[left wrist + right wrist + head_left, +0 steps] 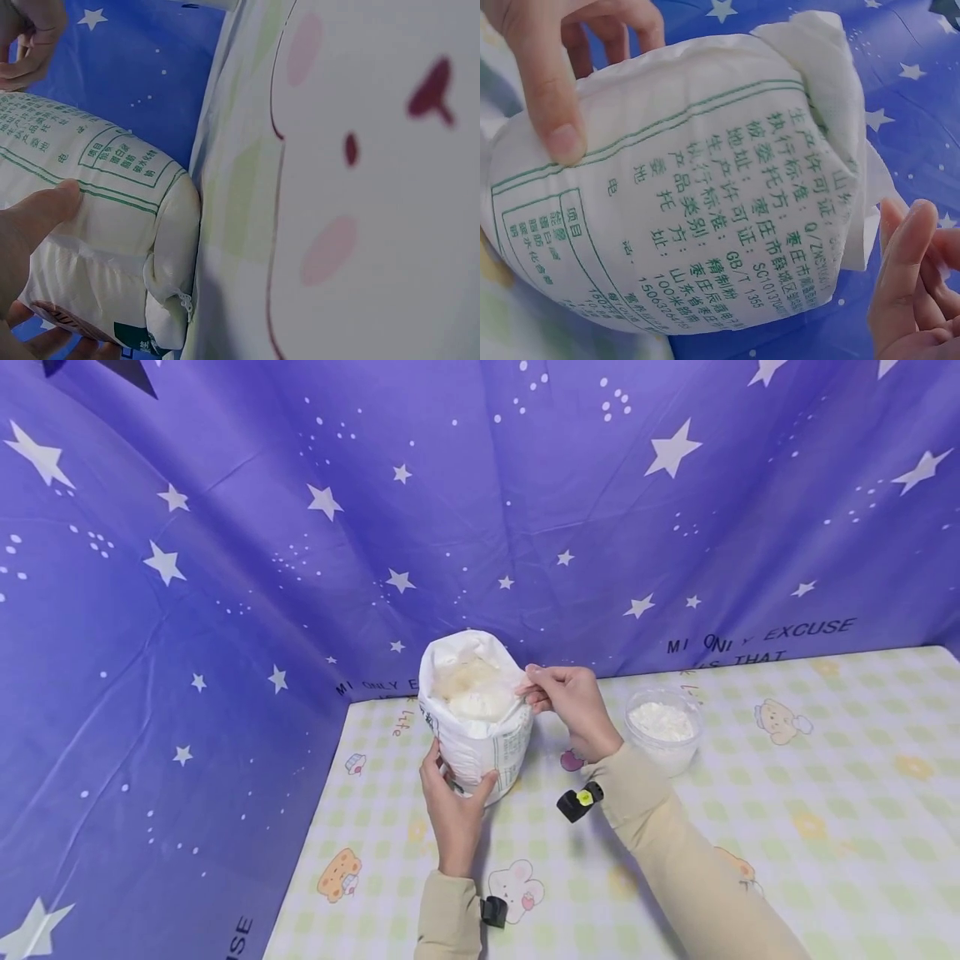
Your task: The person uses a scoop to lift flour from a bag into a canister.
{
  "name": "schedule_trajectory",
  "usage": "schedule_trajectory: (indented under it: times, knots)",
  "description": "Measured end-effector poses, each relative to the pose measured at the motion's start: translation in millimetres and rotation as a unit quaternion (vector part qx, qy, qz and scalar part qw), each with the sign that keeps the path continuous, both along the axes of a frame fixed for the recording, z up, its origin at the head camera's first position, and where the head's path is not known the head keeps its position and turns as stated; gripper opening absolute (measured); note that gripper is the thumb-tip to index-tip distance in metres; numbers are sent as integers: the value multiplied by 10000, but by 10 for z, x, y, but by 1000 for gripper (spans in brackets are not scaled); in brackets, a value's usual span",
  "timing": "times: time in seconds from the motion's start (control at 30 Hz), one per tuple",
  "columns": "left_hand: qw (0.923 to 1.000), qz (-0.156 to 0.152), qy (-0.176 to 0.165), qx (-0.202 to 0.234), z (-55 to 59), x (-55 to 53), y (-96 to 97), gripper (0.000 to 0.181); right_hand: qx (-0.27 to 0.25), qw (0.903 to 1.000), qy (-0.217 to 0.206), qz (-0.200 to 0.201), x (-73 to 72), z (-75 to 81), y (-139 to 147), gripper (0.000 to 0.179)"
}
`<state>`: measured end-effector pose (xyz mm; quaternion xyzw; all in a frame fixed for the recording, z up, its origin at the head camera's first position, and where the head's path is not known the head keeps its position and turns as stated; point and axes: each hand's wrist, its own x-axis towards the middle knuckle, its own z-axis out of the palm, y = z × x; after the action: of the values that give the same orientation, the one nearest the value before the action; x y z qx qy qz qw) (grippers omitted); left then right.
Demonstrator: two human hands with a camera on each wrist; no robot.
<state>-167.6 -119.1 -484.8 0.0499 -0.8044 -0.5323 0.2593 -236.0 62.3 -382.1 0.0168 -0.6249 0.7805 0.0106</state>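
A white cloth flour bag (480, 752) with green print stands with its mouth gaping, pale flour (476, 689) showing inside. My left hand (453, 806) grips the lower front of the bag. In the left wrist view its thumb (49, 214) lies across the printed side, the other fingers curling underneath. At the right side of the mouth, my right hand (573, 702) pinches the bag's edge between thumb and fingers. The right wrist view shows those fingers (904, 277) by the white flap of the rim (874, 202).
A round clear tub (667, 756) of white flour stands right of the bag, close by my right forearm. Under everything lies a checked, cartoon-print tablecloth (847, 827). A purple star-patterned curtain (480, 510) hangs directly behind the bag and along the left side.
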Motion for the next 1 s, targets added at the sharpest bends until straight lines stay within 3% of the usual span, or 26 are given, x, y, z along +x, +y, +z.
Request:
schedule_trajectory:
  times: [0.4, 0.6, 0.83, 1.0]
  knots:
    - [10000, -28, -33, 79, 19, 10, 4, 95, -530, 9968, -599, 45, -15, -37, 78, 40]
    - [10000, -9, -58, 23, 16, 9, -2, 95, -763, 9938, -810, 28, -6, -47, 145, 32]
    - [9998, -62, -193, -85, -1, 46, 9, 94, -918, 9926, -789, -1, 44, -54, 265, 21]
    - [9999, -25, -55, -142, 3, 15, -6, 93, -926, 9932, -711, 17, 60, -13, 367, 22]
